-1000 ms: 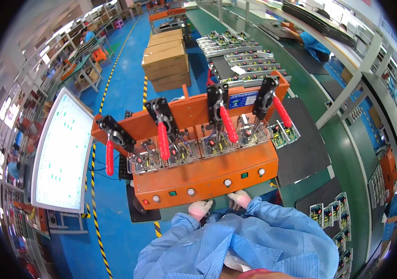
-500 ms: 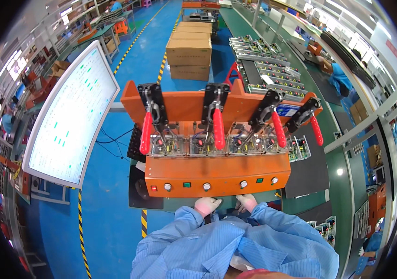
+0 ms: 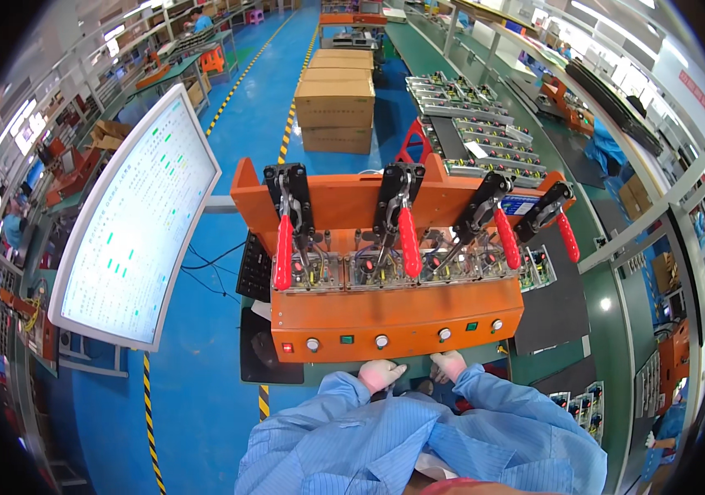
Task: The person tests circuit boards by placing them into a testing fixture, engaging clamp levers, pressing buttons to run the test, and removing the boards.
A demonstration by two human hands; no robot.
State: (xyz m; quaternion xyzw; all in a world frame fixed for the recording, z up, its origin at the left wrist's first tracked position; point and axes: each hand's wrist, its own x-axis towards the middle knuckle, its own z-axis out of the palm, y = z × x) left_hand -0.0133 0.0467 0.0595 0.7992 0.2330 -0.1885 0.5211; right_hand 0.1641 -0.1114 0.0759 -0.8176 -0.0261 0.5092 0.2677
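Observation:
Both hands wear pale gloves and are at the near edge of the green bench, just below an orange test fixture (image 3: pixel 402 318). My left hand (image 3: pixel 381 375) lies at that edge with its fingers pointing right, loosely open and holding nothing I can see. A short gap to its right, my right hand (image 3: pixel 449 365) is loosely open too, thumb toward the left, its fingertips partly hidden. Across the fixture stand several toggle clamps with red handles (image 3: pixel 409 243), all pointing down toward me. Under them sit clear-covered circuit board units (image 3: pixel 373 269). Round white knobs and small square switches line the front panel.
A large lit monitor (image 3: pixel 134 223) stands at the left. Beside the fixture are a black keyboard (image 3: pixel 253 268) and a dark mat with a mouse. Trays of circuit boards (image 3: pixel 484 136) line the bench at the back right. Stacked cartons (image 3: pixel 334 103) stand on the blue floor ahead.
The view has shifted, so the fixture, monitor and hands appear slightly lower and farther right. Both hands stay at the bench edge, and the clamp handles keep their position.

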